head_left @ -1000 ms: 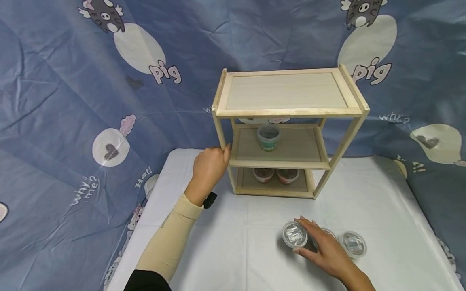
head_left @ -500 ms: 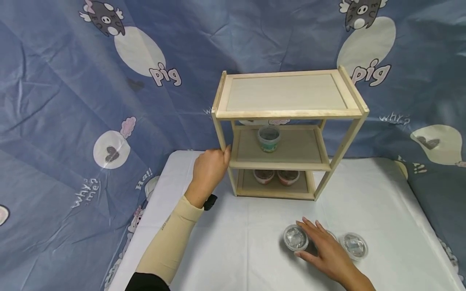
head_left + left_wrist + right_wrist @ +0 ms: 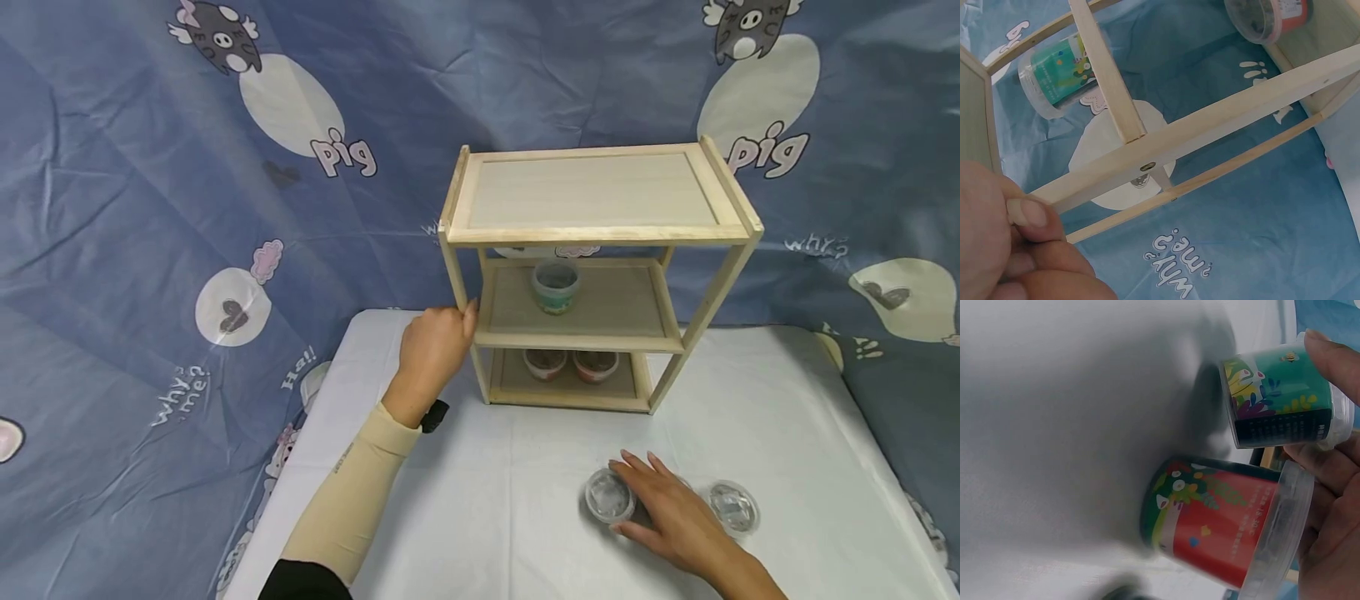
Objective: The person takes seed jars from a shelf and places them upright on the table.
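Note:
My left hand [image 3: 437,346] grips the left front post of a small wooden shelf rack [image 3: 592,192]. Up close in the left wrist view, its fingers curl at the wooden frame [image 3: 1185,125]. On the white cloth, my right hand [image 3: 678,525] holds a clear-lidded plastic tub [image 3: 609,497] between thumb and fingers. The right wrist view shows this tub's green picture label [image 3: 1285,394] and the thumb at its lid rim. Beside it, below the fingers, stands a red-labelled tub [image 3: 1222,519]. Another lidded tub [image 3: 735,507] stands right of the hand.
A green-labelled tub [image 3: 555,286] stands on the middle shelf. Two reddish tubs [image 3: 545,362] sit side by side on the bottom shelf. Blue printed fabric [image 3: 375,233] hangs behind the rack, and a white cloth [image 3: 555,467] covers the table.
The tub at my right hand has shifted very slightly towards the near edge, the hand with it. My left hand stays on the post.

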{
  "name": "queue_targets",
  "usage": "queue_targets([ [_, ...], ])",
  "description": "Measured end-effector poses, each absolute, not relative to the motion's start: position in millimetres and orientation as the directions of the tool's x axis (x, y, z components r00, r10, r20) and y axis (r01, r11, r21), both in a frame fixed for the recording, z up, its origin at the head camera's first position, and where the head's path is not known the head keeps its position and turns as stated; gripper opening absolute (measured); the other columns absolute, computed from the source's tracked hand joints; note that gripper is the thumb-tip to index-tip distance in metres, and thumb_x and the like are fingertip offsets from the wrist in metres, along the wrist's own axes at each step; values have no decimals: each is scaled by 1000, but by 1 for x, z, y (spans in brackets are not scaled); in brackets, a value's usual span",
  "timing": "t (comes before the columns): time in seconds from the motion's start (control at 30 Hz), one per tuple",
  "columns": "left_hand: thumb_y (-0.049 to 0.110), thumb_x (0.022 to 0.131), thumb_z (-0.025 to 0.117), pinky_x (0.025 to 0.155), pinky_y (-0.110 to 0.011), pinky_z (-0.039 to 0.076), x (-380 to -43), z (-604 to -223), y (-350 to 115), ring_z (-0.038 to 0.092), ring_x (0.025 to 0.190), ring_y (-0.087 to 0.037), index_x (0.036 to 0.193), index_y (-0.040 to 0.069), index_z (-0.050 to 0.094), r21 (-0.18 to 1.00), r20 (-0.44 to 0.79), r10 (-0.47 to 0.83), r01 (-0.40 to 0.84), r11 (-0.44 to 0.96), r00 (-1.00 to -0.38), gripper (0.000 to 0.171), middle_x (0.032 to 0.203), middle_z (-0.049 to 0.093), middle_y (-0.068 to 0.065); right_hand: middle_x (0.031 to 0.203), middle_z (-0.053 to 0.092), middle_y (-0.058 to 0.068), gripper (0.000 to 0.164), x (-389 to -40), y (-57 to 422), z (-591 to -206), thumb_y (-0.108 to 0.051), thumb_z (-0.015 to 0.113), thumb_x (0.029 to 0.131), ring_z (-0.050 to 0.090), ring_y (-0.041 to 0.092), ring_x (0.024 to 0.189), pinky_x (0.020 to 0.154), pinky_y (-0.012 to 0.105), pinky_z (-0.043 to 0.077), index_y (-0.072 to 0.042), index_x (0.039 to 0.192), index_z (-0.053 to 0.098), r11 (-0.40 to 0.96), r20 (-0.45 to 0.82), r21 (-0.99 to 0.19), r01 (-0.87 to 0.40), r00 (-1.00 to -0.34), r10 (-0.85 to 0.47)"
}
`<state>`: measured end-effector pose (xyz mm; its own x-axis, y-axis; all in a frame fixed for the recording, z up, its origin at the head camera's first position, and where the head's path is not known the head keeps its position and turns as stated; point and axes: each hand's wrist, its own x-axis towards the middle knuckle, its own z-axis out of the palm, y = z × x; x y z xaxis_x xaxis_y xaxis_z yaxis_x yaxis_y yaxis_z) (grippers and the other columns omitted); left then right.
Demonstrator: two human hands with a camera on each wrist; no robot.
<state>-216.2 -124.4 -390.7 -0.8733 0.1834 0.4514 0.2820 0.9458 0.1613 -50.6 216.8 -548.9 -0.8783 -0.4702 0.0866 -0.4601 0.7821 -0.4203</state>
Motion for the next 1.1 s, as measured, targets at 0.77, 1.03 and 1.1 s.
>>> queue_targets([
  [0.77, 37, 104, 35, 33, -38, 36, -215, -388, -122, 44, 35, -20, 45, 15, 42, 183, 449, 176, 283, 941, -876, 63, 43, 42, -2, 140, 51, 10, 77, -52, 223, -553, -56, 76, 74, 39, 32, 135, 114, 49, 6, -20, 138, 52, 735, 220, -389, -555, -831, -511],
  [1.03, 37, 104, 35, 34, -41, 38, -216, -388, -122, 46, 36, -22, 45, 15, 43, 192, 439, 168, 274, 942, -883, 63, 45, 44, -4, 137, 55, 7, 79, -52, 226, -551, -52, 80, 71, 37, 35, 135, 114, 51, 9, -14, 136, 55, 731, 243, -355, -583, -813, -529],
  [1.1, 37, 104, 35, 34, -41, 38, -215, -388, -121, 46, 37, -23, 46, 15, 43, 194, 437, 168, 275, 942, -884, 63, 46, 45, -4, 137, 55, 8, 80, -52, 227, -550, -50, 81, 70, 37, 36, 135, 114, 48, 9, -12, 135, 56, 733, 237, -355, -580, -815, -530],
])
